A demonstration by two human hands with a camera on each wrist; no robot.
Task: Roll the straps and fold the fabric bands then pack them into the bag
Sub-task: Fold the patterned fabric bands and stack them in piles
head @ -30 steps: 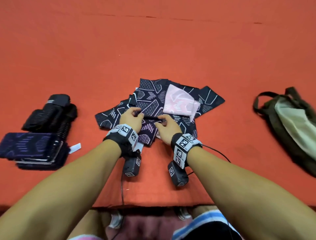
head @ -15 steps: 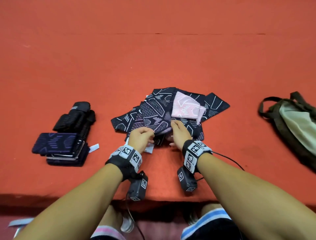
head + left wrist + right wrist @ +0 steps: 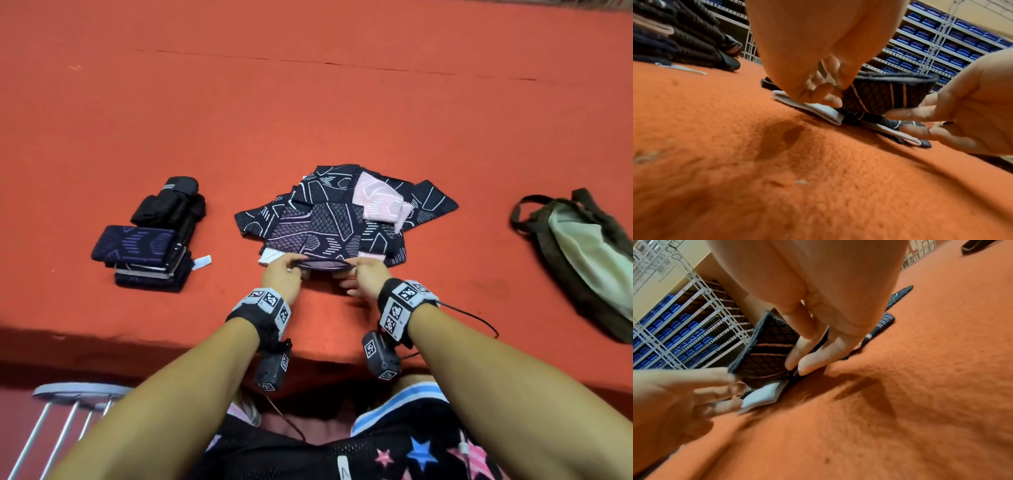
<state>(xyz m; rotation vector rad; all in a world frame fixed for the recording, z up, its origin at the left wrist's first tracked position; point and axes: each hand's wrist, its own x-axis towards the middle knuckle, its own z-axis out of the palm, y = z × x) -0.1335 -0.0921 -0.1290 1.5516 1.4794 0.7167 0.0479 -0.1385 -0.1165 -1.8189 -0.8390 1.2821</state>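
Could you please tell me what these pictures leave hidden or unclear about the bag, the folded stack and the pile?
- Bag: head view, cut off by the right edge; contents hidden.
- Folded stack: layers too small to count.
- Pile: lower bands hidden under upper ones.
- Left hand: blurred in the right wrist view.

Dark patterned fabric band [image 3: 322, 263] lifted at its near edge off the heaped bands [image 3: 342, 212].

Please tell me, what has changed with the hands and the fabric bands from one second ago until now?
Both hands drew back toward the table edge. The left hand and right hand now pinch the two ends of one dark patterned band and lift its near edge off the pile; earlier they pressed on the pile. The folded stack and the bag stayed as they were.
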